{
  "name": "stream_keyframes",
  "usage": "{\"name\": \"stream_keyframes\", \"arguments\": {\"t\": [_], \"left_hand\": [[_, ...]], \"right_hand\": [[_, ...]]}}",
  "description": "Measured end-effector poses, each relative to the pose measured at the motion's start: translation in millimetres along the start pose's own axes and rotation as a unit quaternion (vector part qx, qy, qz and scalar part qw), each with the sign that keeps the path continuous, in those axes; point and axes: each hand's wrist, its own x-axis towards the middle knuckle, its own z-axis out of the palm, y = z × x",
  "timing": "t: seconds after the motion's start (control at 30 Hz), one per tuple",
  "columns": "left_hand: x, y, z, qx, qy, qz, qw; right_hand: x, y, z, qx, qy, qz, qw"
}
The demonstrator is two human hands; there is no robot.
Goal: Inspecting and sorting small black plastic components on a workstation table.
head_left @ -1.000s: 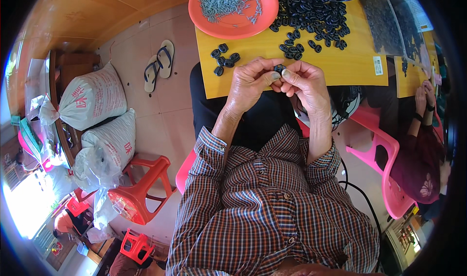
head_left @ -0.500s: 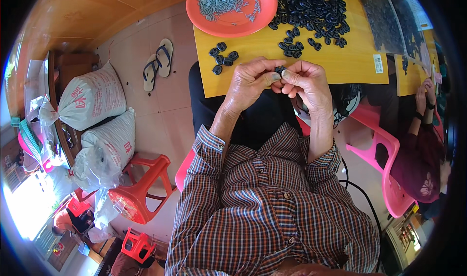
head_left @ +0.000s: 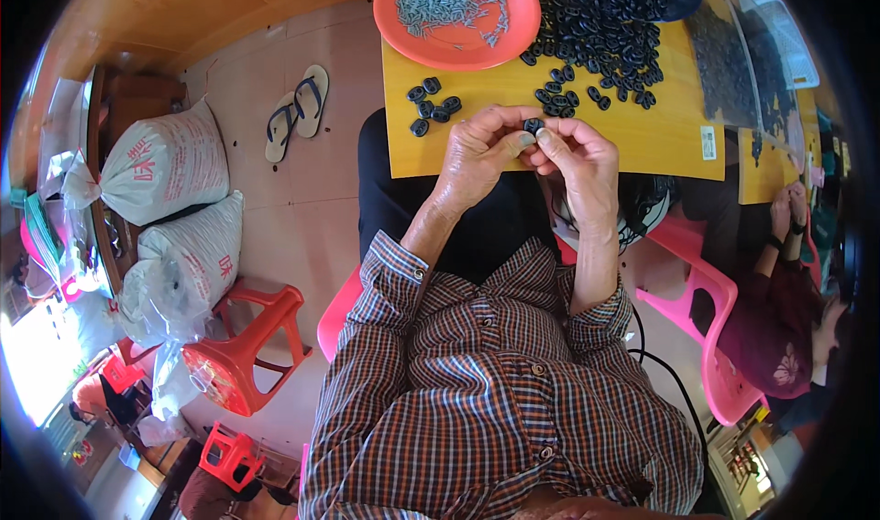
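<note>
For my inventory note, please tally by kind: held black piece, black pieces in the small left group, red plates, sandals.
Black piece between left hand and right hand: 1
Black pieces in left group: 6
Red plate: 1
Sandals: 2
Total: 10

Small black piece (head_left: 533,125), partly covered, pinched between left hand (head_left: 479,152) and right hand (head_left: 585,161)

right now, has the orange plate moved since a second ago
No: the orange plate keeps its place against the left edge of the yellow table; the view shifted.
</note>
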Motion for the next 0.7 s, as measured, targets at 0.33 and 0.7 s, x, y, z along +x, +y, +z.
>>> {"name": "stream_keyframes", "arguments": {"t": [0.33,0.7], "left_hand": [[-2.6,4.0,-0.9,-0.044,-0.014,-0.019,0.999],[-3.6,6.2,1.5,0.013,-0.008,-0.005,1.0]], "right_hand": [[-6.2,-6.3,6.2,-0.071,0.0,-0.029,0.997],[-8.2,-6.2,8.8,-0.073,0.014,-0.019,0.997]]}}
